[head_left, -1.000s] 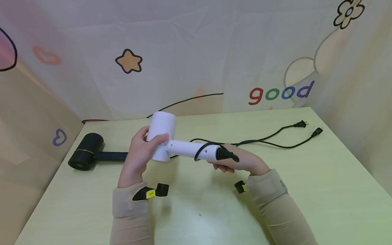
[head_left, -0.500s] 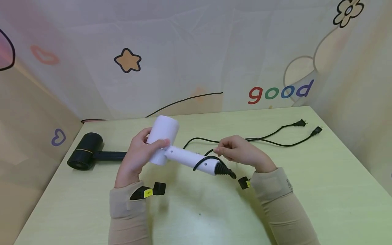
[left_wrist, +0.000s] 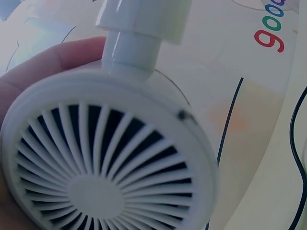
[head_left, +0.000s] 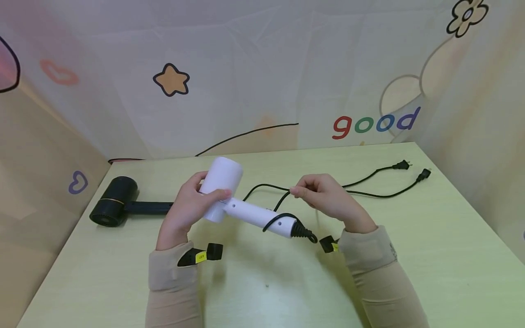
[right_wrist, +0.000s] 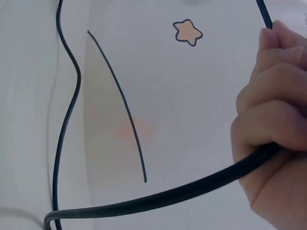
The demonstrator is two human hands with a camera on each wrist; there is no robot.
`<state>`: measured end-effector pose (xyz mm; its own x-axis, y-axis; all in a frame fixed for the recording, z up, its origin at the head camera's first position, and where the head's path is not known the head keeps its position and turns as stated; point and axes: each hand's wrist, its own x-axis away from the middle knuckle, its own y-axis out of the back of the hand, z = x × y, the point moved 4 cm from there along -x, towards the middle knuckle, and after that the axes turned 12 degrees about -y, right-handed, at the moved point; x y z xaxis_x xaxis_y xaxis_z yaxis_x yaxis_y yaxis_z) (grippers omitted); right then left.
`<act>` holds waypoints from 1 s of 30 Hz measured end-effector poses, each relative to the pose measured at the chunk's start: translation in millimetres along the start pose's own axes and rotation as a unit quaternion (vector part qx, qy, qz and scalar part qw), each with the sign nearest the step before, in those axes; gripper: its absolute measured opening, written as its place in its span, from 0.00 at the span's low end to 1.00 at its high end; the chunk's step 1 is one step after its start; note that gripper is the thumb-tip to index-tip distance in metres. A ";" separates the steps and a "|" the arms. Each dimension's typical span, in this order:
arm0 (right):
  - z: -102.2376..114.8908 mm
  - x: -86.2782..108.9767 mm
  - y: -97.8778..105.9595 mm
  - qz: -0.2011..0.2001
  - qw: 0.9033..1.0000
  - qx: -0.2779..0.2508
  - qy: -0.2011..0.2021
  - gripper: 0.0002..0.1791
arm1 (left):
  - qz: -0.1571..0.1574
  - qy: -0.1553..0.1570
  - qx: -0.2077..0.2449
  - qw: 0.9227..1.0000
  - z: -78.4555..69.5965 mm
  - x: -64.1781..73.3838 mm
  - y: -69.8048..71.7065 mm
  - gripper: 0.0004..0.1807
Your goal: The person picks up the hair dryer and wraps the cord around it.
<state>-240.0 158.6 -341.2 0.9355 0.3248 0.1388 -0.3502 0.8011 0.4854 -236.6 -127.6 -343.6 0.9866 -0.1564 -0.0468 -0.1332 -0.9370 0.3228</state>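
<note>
My left hand [head_left: 184, 207] grips a white hair dryer [head_left: 223, 175] by its barrel, thumb across the front. The dryer is held over the table, its handle [head_left: 254, 212] slanting down to the right. A loop of black cord [head_left: 283, 216] wraps round the handle's end. In the left wrist view the slatted round vent [left_wrist: 96, 196] faces the camera. My right hand [head_left: 328, 198], behind and right of the handle's end, pinches the cord [right_wrist: 168, 196] between thumb and fingers. The right wrist view shows the cord passing through the curled fingers.
A black hair dryer [head_left: 116, 200] lies on the table [head_left: 410, 255] at the left, its handle partly hidden behind my left hand. Two black plugs [head_left: 402, 165] with cords lie at the back right. A printed curtain [head_left: 246, 82] stands behind the table.
My right hand has left the handle's end and moved up and back, now pinching the cord. The white hair dryer's handle has tipped down to the right; my left hand keeps its grip.
</note>
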 end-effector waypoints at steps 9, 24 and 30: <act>14.0 12.6 1.7 -0.027 0.999 0.018 0.012 0.10 | -0.014 0.009 -0.036 0.999 -3.5 4.3 -2.3 0.41; 35.0 30.8 -5.1 -0.051 0.996 0.067 0.014 0.08 | -0.095 -0.009 -0.097 0.991 -7.8 -0.4 -9.3 0.45; 37.0 32.2 -10.7 -0.054 0.996 0.069 0.008 0.08 | -0.142 -0.023 -0.107 0.984 -8.5 -2.0 -11.1 0.44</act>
<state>-204.4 141.9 -310.0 0.9662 0.2492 0.0662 -0.2368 0.7559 0.6103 -236.2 -114.3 -339.0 0.9751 0.0848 -0.2049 0.1759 -0.8582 0.4822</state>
